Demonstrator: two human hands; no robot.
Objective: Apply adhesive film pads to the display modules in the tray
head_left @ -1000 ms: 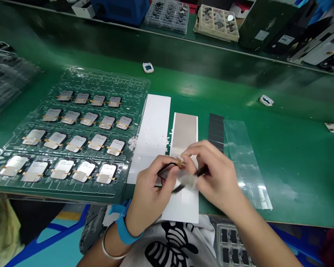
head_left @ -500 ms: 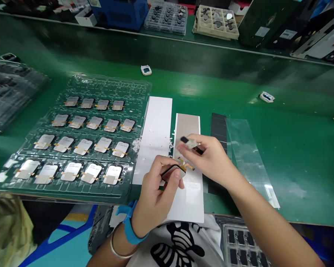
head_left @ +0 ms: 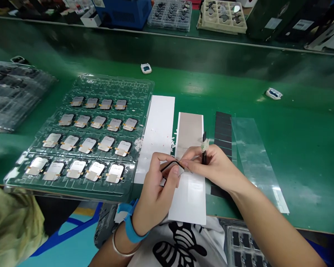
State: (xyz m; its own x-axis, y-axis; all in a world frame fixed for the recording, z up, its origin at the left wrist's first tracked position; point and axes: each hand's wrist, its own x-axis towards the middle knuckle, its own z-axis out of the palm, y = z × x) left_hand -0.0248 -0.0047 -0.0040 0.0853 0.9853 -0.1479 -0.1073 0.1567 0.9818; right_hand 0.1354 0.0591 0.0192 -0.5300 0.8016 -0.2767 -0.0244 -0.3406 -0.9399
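Observation:
My left hand (head_left: 158, 189) is closed round the edges of a small watch-sized screen module (head_left: 178, 169) with a black rim and a pale back. The thumb lies over its back. At the module's right edge, my right hand (head_left: 208, 163) pinches with thumb and forefinger, where the orange flex cable is mostly hidden. A slim black tool (head_left: 204, 148) wrapped in pale tape stands upright in the curled fingers of the same hand; its kind does not show. Beneath both hands lies a white strip sheet (head_left: 187, 202), with a grey-beige liner (head_left: 189, 129) on its far part.
On the left, a clear tray (head_left: 85, 193) holds rows of similar modules (head_left: 115, 173). A white sheet (head_left: 158, 126) lies beside it. Right of my hands are a black strip (head_left: 223, 128) and clear film (head_left: 256, 155). Small white frames (head_left: 274, 93) lie farther back. A shelf edge (head_left: 167, 35) runs behind.
My right hand has come down and left to the module's edge, and its fingertips now cover the orange cable. The black tool has swung upright. My left hand keeps its hold.

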